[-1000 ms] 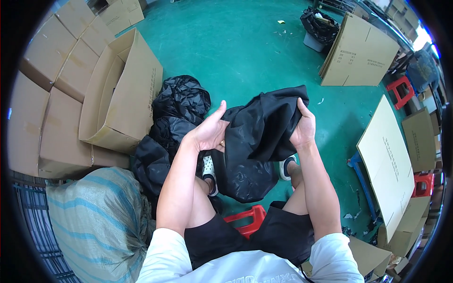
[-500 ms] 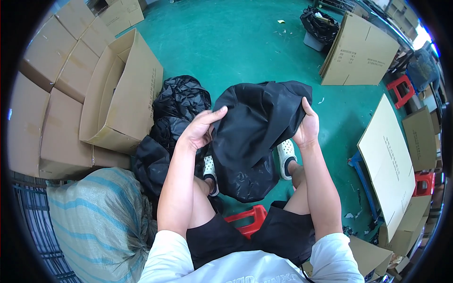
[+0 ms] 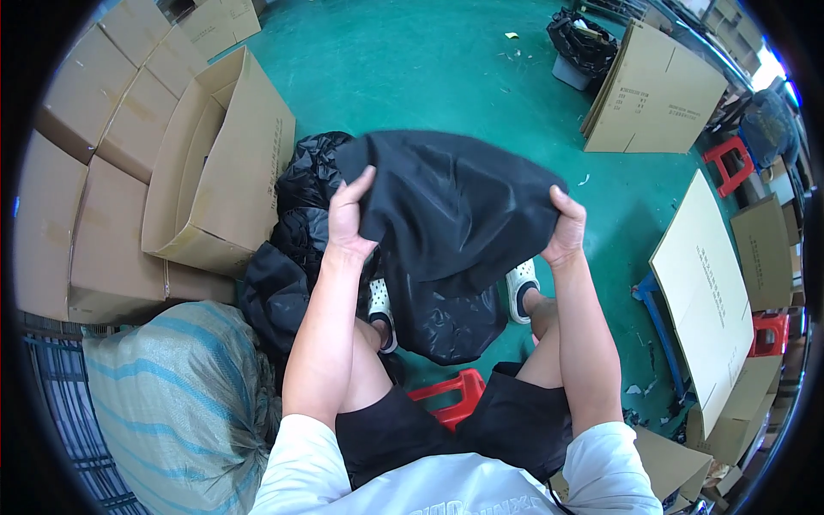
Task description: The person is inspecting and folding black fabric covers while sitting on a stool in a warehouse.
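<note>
A black piece of smooth, slightly shiny fabric point(image 3: 455, 202) is stretched between my hands, in front of my knees. My left hand point(image 3: 348, 219) grips its left edge, thumb raised on top and fingers hidden beneath. At the right edge my right hand point(image 3: 566, 227) pinches the cloth, its thumb over the border. Below the cloth, between my shoes, is more glossy black material point(image 3: 455, 326); whether the two are joined I cannot tell. A crumpled heap of black material point(image 3: 279, 283) lies beside my left forearm.
An open carton point(image 3: 227, 163) and stacked boxes point(image 3: 107, 223) stand left, above a striped woven sack point(image 3: 176, 395). A red stool point(image 3: 455, 399) shows between my legs. Flat cardboard point(image 3: 708, 300) leans at right; folded cartons point(image 3: 657, 94) and a black-lined bin point(image 3: 579, 64) are farther off.
My left hand has moved left and slightly up, pulling the cloth wider and flatter. The right hand has shifted slightly down and keeps its hold.
</note>
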Demonstrator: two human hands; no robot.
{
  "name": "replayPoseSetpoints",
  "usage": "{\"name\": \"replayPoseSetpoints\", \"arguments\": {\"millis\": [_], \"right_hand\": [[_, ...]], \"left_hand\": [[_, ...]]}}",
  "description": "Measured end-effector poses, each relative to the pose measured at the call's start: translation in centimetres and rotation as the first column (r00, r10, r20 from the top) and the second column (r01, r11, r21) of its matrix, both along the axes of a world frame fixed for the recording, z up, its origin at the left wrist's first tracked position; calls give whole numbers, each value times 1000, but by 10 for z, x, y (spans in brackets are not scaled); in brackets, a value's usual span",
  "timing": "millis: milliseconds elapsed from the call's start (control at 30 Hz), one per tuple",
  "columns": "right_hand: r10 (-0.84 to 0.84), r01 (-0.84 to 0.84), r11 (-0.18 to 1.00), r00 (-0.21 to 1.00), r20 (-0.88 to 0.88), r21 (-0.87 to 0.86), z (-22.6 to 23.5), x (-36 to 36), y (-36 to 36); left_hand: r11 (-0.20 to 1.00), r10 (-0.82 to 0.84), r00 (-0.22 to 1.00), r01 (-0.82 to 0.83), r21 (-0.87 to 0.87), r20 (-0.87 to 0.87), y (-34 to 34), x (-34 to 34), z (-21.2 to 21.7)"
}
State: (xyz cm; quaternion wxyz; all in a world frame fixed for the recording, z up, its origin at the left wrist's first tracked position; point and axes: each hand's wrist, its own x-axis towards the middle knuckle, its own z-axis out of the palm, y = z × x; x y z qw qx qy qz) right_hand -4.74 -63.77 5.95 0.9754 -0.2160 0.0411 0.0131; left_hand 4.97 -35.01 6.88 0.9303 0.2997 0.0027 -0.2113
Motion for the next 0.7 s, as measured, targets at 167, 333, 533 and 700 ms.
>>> {"name": "replayPoseSetpoints", "arguments": {"millis": [167,333,533,700], "right_hand": [[22,-111,956,951,-308,-273,-7,13,-14],[-1,-9,987,998,-62,-160,-5,11,-9],[237,-255,955,963,-126,-153,-1,11,-5],[111,-112,955,994,-19,-276,-7,8,3]], "left_hand": [[960,-258,960,267,85,-106,7,4,-1],[928,-371,926,370,32,67,8,-6,-12],[875,-477,842,483,-39,-253,-3,-13,3],[950,-259,965,263,168,-46,-3,-10,-2]]}}
